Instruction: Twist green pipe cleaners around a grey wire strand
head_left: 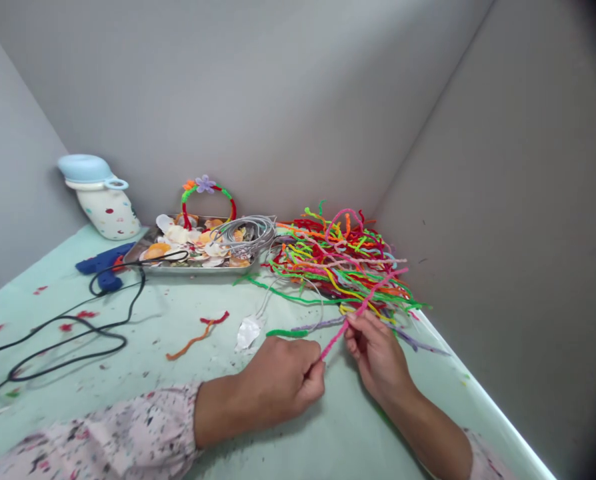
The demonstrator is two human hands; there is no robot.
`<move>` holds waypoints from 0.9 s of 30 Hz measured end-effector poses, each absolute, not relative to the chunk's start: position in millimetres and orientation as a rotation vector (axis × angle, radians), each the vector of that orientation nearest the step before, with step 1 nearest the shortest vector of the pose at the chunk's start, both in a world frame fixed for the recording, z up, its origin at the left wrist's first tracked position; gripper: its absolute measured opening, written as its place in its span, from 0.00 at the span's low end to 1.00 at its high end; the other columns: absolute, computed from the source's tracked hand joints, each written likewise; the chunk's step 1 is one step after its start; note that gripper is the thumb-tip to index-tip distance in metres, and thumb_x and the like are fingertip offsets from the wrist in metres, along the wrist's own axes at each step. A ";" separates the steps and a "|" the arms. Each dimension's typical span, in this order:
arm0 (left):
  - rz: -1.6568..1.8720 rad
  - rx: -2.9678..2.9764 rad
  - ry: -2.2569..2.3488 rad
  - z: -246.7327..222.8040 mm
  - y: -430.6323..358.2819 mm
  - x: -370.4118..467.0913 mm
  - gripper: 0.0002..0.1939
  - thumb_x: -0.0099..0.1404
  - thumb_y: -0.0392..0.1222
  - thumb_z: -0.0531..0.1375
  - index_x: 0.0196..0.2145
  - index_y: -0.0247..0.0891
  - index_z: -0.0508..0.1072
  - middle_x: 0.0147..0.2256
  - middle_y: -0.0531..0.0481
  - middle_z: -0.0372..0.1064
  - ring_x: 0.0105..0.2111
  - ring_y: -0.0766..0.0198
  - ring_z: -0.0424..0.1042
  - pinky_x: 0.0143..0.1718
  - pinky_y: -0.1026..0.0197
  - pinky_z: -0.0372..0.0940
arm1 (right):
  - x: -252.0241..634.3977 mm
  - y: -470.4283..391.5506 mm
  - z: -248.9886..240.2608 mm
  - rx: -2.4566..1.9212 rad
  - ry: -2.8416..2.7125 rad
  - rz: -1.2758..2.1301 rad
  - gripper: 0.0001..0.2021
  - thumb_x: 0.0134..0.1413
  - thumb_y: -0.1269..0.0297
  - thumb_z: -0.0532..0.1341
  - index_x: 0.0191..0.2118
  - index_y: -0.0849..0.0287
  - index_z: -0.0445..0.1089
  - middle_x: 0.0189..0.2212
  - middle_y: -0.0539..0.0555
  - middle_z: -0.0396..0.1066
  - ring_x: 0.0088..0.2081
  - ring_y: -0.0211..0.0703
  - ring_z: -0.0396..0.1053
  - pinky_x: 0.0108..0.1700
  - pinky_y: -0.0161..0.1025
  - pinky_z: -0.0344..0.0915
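A twisted pink pipe cleaner (334, 339) is stretched between my two hands above the table. My left hand (283, 377) is closed in a fist around its lower end. Higher up, my right hand (375, 350) pinches the same pipe cleaner between thumb and fingertips, and its free end points up and right. Just beyond my hands lies a big tangled heap of colourful pipe cleaners (328, 260). A short green piece (287, 333) rests behind my left hand, and a purple strand (323, 325) runs behind the pink one.
Shells fill a metal tray (203, 271), with a coil of grey wire (253, 233) and a flowered pipe-cleaner ring (208, 193) on it. Left are a blue glue gun (109, 267), its black cord (123, 323) and a bottle (108, 207). Grey walls (278, 100) enclose the table.
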State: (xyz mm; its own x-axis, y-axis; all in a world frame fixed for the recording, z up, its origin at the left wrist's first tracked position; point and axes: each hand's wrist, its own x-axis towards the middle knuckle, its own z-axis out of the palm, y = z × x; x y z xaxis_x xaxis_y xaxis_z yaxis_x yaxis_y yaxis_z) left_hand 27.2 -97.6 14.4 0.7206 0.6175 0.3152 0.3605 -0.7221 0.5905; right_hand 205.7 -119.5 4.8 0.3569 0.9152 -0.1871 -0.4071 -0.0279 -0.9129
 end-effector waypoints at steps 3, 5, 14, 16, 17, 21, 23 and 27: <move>0.743 2.627 0.766 9.5 -97.4 27.0 0.06 0.57 0.33 0.53 0.23 0.37 0.63 0.19 0.55 0.61 0.18 0.68 0.58 0.22 0.63 0.48 | 205.2 -119.8 4.7 -1.151 -0.574 1.146 0.10 0.42 0.63 0.68 0.24 0.60 0.67 0.18 0.45 0.63 0.18 0.27 0.57 0.18 0.23 0.55; 0.770 2.728 0.756 7.5 -96.7 26.5 0.05 0.57 0.33 0.53 0.25 0.38 0.64 0.20 0.54 0.63 0.19 0.67 0.61 0.22 0.63 0.51 | 205.1 -119.6 4.7 -1.154 -0.573 1.141 0.10 0.42 0.63 0.68 0.24 0.60 0.67 0.18 0.45 0.63 0.18 0.27 0.57 0.18 0.23 0.55; 0.737 3.047 0.632 6.3 -98.3 25.1 0.03 0.58 0.34 0.53 0.29 0.37 0.66 0.23 0.50 0.68 0.21 0.64 0.65 0.24 0.62 0.57 | 205.0 -119.9 5.3 -1.169 -0.573 1.160 0.10 0.43 0.63 0.68 0.24 0.60 0.66 0.18 0.45 0.63 0.17 0.26 0.56 0.17 0.24 0.53; 0.709 3.035 0.626 6.4 -99.8 25.5 0.04 0.59 0.34 0.53 0.29 0.36 0.67 0.24 0.49 0.68 0.21 0.63 0.65 0.24 0.62 0.56 | 205.8 -119.4 5.5 -1.177 -0.577 1.158 0.10 0.44 0.63 0.67 0.24 0.60 0.65 0.17 0.45 0.63 0.17 0.26 0.56 0.17 0.24 0.53; 0.690 2.980 0.661 7.0 -100.5 25.4 0.04 0.59 0.34 0.53 0.29 0.36 0.67 0.24 0.49 0.68 0.21 0.64 0.64 0.24 0.62 0.56 | 206.6 -118.9 5.5 -1.185 -0.593 1.157 0.11 0.44 0.63 0.67 0.24 0.60 0.65 0.17 0.45 0.63 0.17 0.26 0.56 0.17 0.24 0.52; 0.555 2.359 0.826 13.4 -100.2 24.1 0.11 0.63 0.38 0.51 0.23 0.36 0.65 0.19 0.53 0.63 0.20 0.68 0.62 0.22 0.65 0.54 | 211.8 -116.5 6.2 -1.189 -0.723 1.182 0.11 0.46 0.61 0.66 0.24 0.60 0.65 0.17 0.45 0.63 0.17 0.27 0.58 0.17 0.25 0.52; 0.501 1.941 0.743 16.1 -97.2 24.1 0.17 0.67 0.45 0.48 0.24 0.36 0.65 0.19 0.54 0.62 0.19 0.69 0.63 0.23 0.66 0.56 | 213.7 -115.9 6.8 -1.150 -0.748 1.191 0.11 0.48 0.60 0.66 0.26 0.60 0.66 0.18 0.45 0.63 0.17 0.27 0.58 0.18 0.25 0.52; 0.452 1.208 0.541 16.1 -89.8 28.3 0.22 0.67 0.55 0.45 0.35 0.33 0.68 0.30 0.45 0.71 0.18 0.68 0.68 0.23 0.64 0.63 | 210.9 -117.1 5.7 -1.082 -0.791 1.204 0.10 0.49 0.59 0.65 0.27 0.59 0.66 0.19 0.44 0.62 0.18 0.27 0.58 0.19 0.26 0.53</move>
